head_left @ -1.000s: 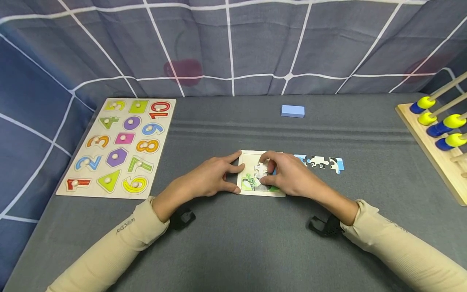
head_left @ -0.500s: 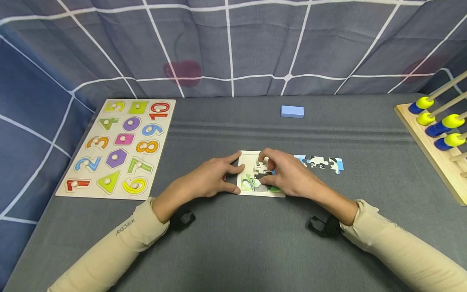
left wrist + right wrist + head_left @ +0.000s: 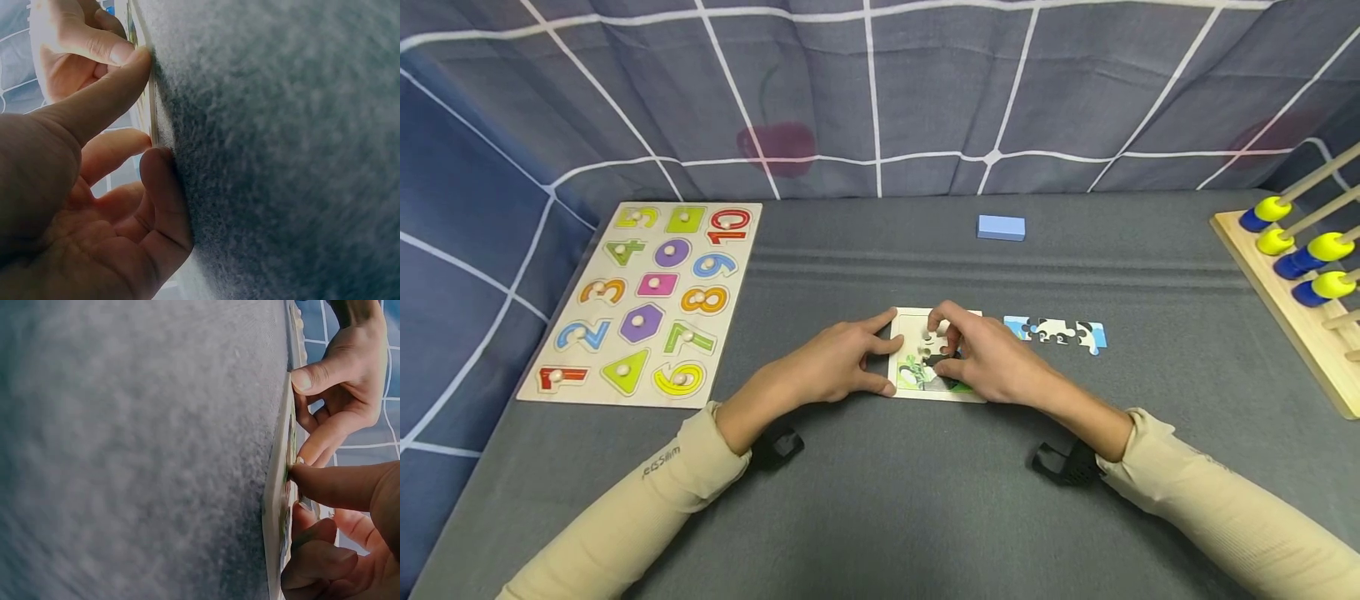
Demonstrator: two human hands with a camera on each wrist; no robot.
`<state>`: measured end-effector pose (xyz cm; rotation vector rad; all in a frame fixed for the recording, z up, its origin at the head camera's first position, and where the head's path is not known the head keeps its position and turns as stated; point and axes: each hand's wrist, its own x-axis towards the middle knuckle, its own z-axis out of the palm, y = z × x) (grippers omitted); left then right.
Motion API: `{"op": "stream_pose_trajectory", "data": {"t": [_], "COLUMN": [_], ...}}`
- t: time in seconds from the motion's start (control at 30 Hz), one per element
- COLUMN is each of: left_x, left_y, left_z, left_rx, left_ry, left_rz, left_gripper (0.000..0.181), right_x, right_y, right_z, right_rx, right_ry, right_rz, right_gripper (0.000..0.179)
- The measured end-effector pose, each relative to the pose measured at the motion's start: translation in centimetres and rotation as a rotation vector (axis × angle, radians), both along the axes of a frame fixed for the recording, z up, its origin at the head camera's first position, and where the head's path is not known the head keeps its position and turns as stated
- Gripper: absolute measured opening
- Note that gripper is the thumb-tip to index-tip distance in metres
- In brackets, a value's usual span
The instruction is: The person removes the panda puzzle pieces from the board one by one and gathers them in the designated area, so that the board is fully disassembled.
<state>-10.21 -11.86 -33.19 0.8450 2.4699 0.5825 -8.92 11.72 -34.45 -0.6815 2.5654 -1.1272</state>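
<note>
The background is formed by a grey-blue curtain [image 3: 925, 83], crossed by white lines and printed with a red cherry [image 3: 778, 152]. Below it, a dark grey table [image 3: 880, 500] is seen.

Near the table's middle, between the two hands, a pale tray [image 3: 936, 395] is laid flat. Its left edge is touched by the left hand [image 3: 831, 362], whose thumb and fingers are spread apart, the thumb set at the near corner and the forefinger at the far one; nothing is lifted by it. By the right hand [image 3: 996, 354], bent over the tray, a black-and-white piece [image 3: 933, 342] is pinched between thumb and fingertips. The tray's near part is filled with green-printed pieces [image 3: 913, 375], while its right part is largely hidden by the right hand.

Just beyond that hand, to the right, three loose pieces [image 3: 1052, 331] are lined up in a row. Farther back, a blue block [image 3: 1000, 227] is placed. At the left, a number board [image 3: 587, 393] filled with knobbed numerals and shapes is laid; at the right edge, an abacus [image 3: 1300, 325] with yellow and blue beads is partly shown. Beige sleeves [image 3: 647, 500] are worn on both arms.
</note>
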Motion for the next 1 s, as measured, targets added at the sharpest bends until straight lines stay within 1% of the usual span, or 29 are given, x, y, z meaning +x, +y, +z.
{"op": "stream_pose_trajectory", "data": {"t": [0.33,0.53,0.8,1.0], "left_x": [0.1,0.1,0.1,0.2], "left_y": [0.0,-0.1,0.0,0.0], "left_z": [0.1,0.1,0.1,0.0], "left_rx": [0.003,0.004,-0.004,0.005], "left_ry": [0.002,-0.004,-0.005,-0.002], "left_rz": [0.002,-0.005,-0.008,-0.007], "left_gripper": [0.067,0.067,0.067,0.067], "right_x": [0.0,0.2,0.7,1.3], "right_y": [0.1,0.4,1.3,2.6], "right_z": [-0.2,-0.3,-0.1,-0.1], "right_rx": [-0.093,-0.157,-0.194,-0.204], "right_ry": [-0.044,-0.105,-0.152,-0.151], "right_rz": [-0.03,-0.053,-0.085,-0.104], "right_gripper": [0.03,0.029,0.032,0.03]}}
